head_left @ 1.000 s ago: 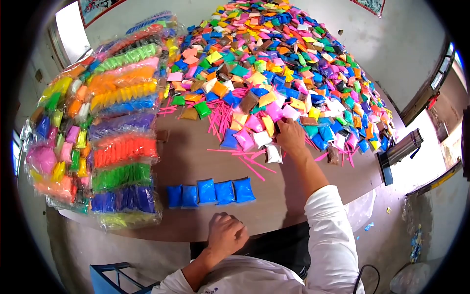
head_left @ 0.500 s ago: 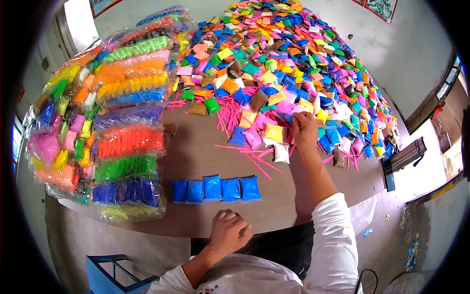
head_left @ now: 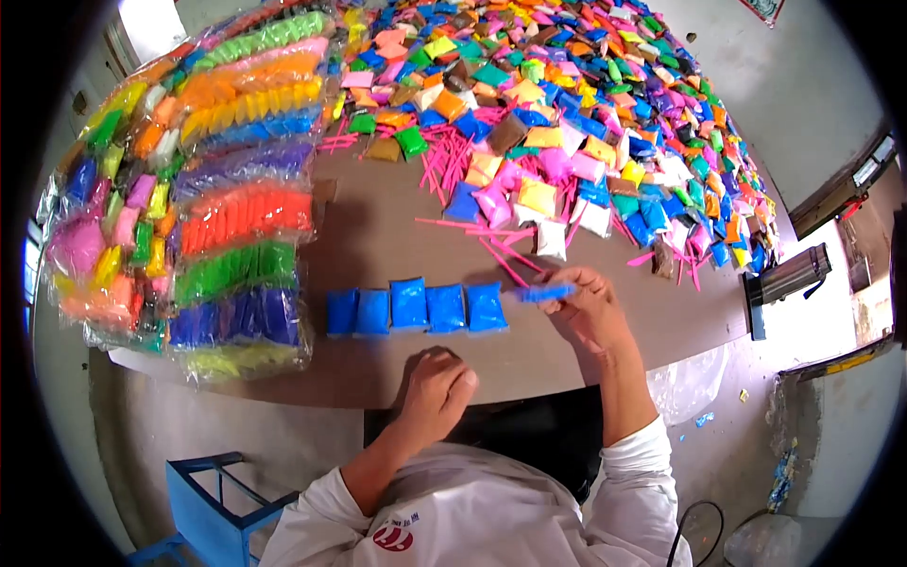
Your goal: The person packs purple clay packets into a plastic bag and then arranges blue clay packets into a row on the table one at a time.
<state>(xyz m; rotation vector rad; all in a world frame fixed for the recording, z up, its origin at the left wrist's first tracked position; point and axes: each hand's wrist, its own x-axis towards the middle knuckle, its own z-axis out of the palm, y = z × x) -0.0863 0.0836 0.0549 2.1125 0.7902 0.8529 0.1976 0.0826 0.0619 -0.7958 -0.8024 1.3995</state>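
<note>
My right hand pinches a small blue packet, blurred by motion, just right of a row of several blue packets on the brown table. The row's packets lie side by side, the middle one set slightly higher. At the table's front edge, below the row, my left hand rests with its fingers curled; nothing shows in it. Beyond my right hand spreads a large heap of small packets in many colours, with pink plastic sticks at its near edge.
Clear bags of packets sorted by colour are stacked along the table's left side. A metal cylinder on a dark stand is at the right edge. A blue stool stands on the floor at lower left.
My right hand has come back from the heap toward the row, with a blue packet in its fingers. My left hand stays curled near the table edge. The camera view has shifted.
</note>
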